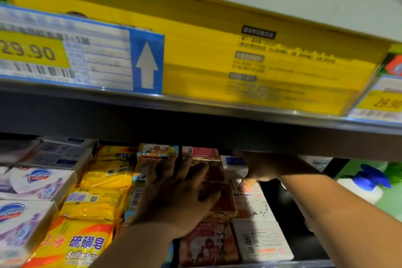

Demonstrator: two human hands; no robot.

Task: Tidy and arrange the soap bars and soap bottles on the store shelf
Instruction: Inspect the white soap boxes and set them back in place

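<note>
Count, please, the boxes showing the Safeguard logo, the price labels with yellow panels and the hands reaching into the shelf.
Safeguard-logo boxes: 2
Price labels with yellow panels: 2
Hands: 2
Total: 6

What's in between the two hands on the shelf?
In the head view, a row of red soap boxes lies between the left hand and the right hand.

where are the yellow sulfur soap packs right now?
Head view, lower left of centre: the yellow sulfur soap packs run front to back in a column, white Safeguard boxes on their left and the left hand just right of them.
</note>
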